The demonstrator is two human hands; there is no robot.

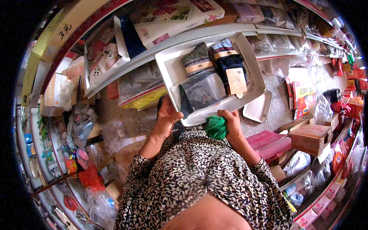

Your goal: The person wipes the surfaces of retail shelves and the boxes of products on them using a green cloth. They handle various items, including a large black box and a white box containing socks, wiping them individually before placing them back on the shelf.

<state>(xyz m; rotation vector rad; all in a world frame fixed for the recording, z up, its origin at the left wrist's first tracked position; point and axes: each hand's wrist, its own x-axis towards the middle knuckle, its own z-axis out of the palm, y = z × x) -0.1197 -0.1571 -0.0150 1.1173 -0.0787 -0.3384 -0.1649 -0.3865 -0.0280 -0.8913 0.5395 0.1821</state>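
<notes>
An open white cardboard box (250,99) is tilted in front of me, its far edge against the shelf. Inside lie dark socks with a paper band (199,67), navy socks with a tan card label (237,81) and a clear plastic packet of dark socks (204,90). My left hand (169,116) grips the box's near left corner, thumb over the rim. My right hand (231,123) holds a crumpled green cloth (216,127) and its fingers touch the near wall of the box.
A shelf edge (198,34) crosses ahead, bearing a flat printed box (178,21) and a white box of packets (122,51). A white box lid (258,107) lies on the floor. To the right are a pink plastic stool (268,143) and a cardboard box (310,138); at left, shelves and plastic bags (82,123).
</notes>
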